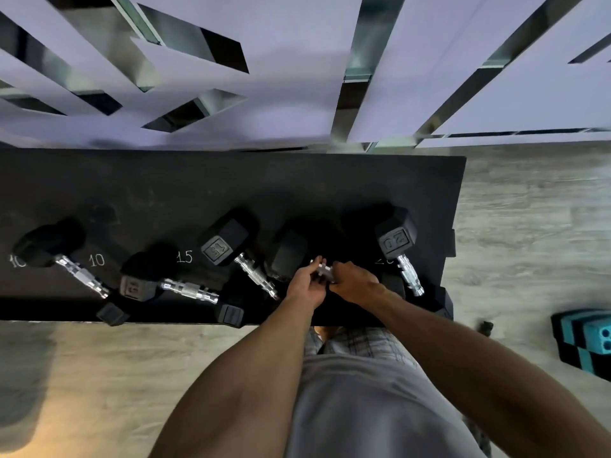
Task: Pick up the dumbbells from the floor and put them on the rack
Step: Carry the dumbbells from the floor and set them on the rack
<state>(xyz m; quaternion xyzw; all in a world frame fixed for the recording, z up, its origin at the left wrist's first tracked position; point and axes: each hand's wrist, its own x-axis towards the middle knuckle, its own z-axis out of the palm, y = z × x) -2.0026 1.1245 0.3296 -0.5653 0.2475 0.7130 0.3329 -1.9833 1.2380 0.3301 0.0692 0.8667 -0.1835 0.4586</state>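
The black rack (231, 180) filled the width of your view, and it already carried most of the load. Four dumbbells lay on it at loose angles: two tens (81, 276) (188, 289) to your left, a fifteen (224, 241) near the middle and a twenty (395, 238) at the right end. The wooden floor (99, 375) in front of the rack showed no dumbbell in the part the camera caught, so I judge the task was close to finished, with only this one placement left, though anything lying behind you was out of sight.

The fifth dumbbell (289, 251) sat in the gap between the fifteen and the twenty, its far head down on or just above the rack surface; I could not tell whether it had full contact. Its near head was hidden under your wrists. A teal and black foam block (588, 342) stood on the floor well off to the right.

Your right hand (352, 282) was clenched over the chrome handle (325, 271) from above. Your left hand (305, 285) gripped the same handle from the other side, fingers wrapped up around it. Both were yet to let go.

Chalked numbers (184, 257) marked the slots along the rack.
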